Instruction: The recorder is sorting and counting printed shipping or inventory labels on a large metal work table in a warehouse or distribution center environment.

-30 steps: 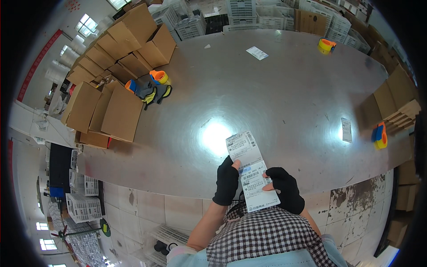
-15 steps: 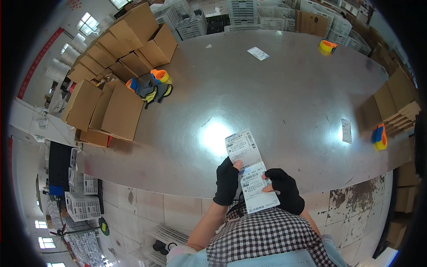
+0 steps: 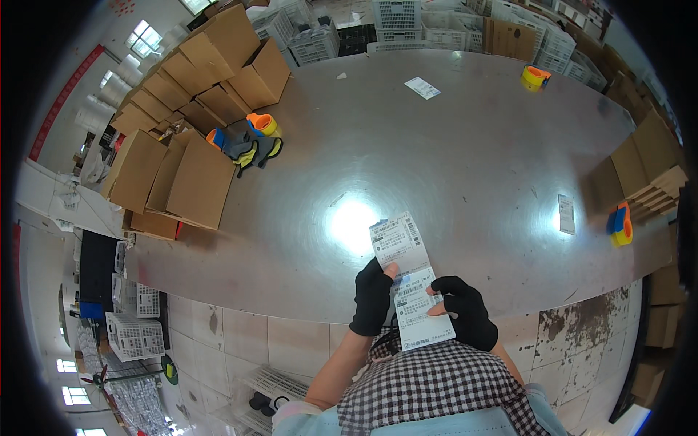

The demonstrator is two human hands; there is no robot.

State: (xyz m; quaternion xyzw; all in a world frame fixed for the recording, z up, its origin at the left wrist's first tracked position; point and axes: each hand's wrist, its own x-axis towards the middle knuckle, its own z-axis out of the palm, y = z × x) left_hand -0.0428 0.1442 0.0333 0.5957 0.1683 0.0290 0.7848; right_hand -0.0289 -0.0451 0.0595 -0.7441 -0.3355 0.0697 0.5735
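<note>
A strip of white printed shipping labels (image 3: 422, 309) hangs between my hands at the near edge of the metal table. My left hand (image 3: 374, 296), in a black fingerless glove, grips the strip's left side near its middle, thumb on top. On the right side of the lower label, my right hand (image 3: 465, 312), gloved the same way, pinches the edge with bare fingertips. The upper part of the strip reaches over the table; its lower end lies against my checkered apron (image 3: 436, 385).
Cardboard boxes (image 3: 200, 182) stand at the left, beside grey-yellow gloves (image 3: 254, 152) and an orange-yellow tape dispenser (image 3: 263, 124). Loose labels (image 3: 422, 88) lie on the table (image 3: 436, 152). Another tape dispenser (image 3: 621, 224) and a carton (image 3: 647, 156) sit at the right; white crates (image 3: 396, 18) are behind.
The label strip has shifted very slightly in my hands, its lower end moving a little left. Both hands keep their hold and barely move.
</note>
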